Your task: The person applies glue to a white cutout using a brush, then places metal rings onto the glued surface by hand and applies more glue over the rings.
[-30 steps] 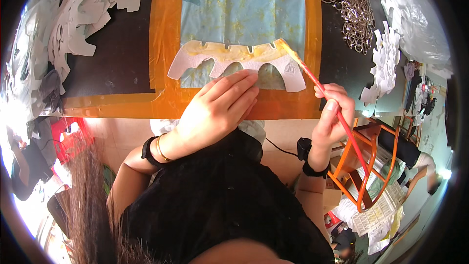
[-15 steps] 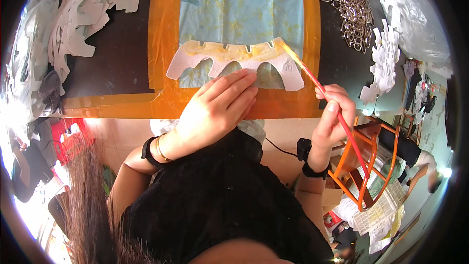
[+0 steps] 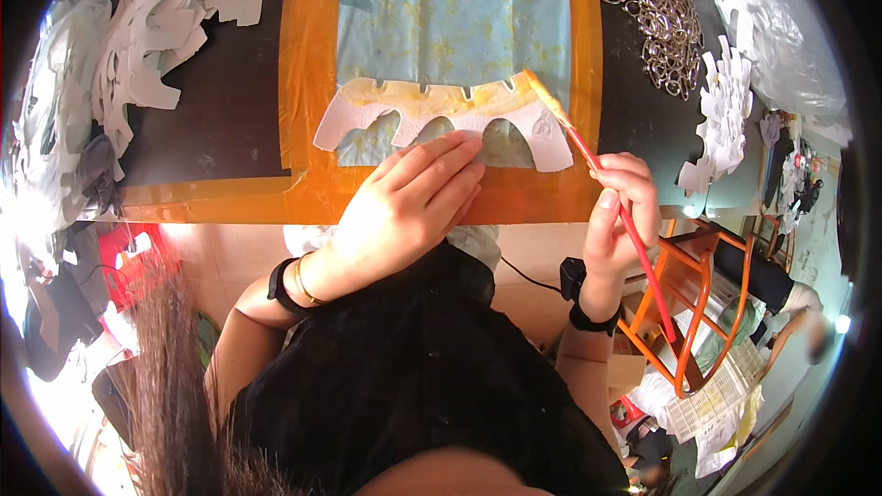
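Across the black table (image 3: 207, 119) we go, where orange tape (image 3: 308, 46) borders a blue sheet (image 3: 455, 18), and over the sheet's near end lies the white cutout (image 3: 427, 103), its notched far edge smeared yellow! The left hand (image 3: 412, 195) lies flat, fingers straight and unclenched, tips at the cutout's near edge. Now the right hand (image 3: 625, 209), pinching the slim red brush (image 3: 646, 268), yellowed tip right at the cutout's far right corner!
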A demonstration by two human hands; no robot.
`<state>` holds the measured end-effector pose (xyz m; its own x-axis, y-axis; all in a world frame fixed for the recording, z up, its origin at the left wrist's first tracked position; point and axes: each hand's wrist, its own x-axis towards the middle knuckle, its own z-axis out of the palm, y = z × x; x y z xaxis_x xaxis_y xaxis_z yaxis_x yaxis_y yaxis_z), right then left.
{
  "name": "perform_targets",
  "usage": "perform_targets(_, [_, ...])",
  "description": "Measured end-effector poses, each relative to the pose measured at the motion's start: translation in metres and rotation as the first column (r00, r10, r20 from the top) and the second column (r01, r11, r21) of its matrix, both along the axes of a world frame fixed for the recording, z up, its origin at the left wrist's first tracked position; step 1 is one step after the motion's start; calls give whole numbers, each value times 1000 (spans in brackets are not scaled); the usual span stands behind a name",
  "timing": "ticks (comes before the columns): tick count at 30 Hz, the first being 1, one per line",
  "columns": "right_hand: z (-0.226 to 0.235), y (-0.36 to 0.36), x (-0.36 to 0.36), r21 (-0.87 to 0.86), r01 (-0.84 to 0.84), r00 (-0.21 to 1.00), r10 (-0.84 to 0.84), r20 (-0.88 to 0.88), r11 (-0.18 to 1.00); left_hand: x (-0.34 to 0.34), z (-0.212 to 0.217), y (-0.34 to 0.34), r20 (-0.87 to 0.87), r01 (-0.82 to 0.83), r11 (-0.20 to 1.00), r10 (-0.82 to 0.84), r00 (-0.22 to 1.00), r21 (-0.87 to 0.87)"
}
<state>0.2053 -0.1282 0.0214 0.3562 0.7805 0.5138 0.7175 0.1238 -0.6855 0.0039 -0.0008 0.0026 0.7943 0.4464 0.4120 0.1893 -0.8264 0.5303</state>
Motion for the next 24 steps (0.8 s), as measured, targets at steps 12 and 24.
perform_targets(12, [5,-13,-1,61,-19,1000,19,-9,998,0,1,0,0,7,1000,-7,1000,-8])
perform_targets(24, [6,-7,-6,-3,20,1000,-20,-1,1000,-1,-1,0,4,9,1000,-9,1000,-11])
